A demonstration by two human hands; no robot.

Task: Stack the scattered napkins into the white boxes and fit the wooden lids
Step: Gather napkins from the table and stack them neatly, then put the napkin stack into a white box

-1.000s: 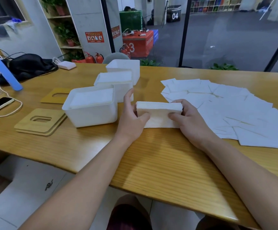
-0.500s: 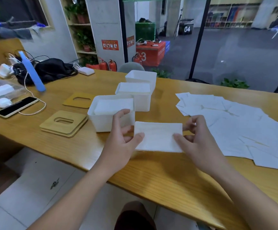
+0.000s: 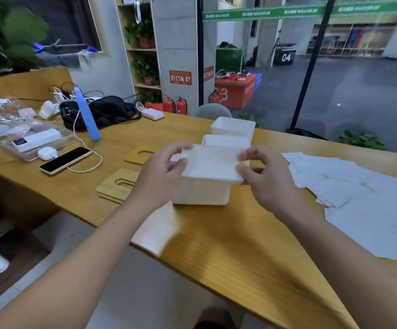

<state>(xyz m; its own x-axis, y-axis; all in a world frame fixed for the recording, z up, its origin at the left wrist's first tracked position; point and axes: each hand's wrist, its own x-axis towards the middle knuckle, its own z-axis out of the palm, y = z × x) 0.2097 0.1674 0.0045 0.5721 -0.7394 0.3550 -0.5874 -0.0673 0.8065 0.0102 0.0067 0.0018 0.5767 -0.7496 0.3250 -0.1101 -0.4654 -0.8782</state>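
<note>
Lifted the napkin stack (image 3: pixel 210 163) off the table (image 3: pixel 240 252), so now our left hand (image 3: pixel 162 176) and right hand (image 3: pixel 264 176) pinch its ends over the nearest white box (image 3: pixel 202 193).

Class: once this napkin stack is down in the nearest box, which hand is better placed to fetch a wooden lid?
Left hand: the wooden lids lie just beside it, left of the nearest box. The right hand sits on the box's far side.

It looks like an office or studio hall: behind the wooden table (image 3: pixel 228 252) stand fire extinguishers (image 3: pixel 175 106), plant shelves (image 3: pixel 143 43) and numbered crates (image 3: pixel 236 91).
</note>
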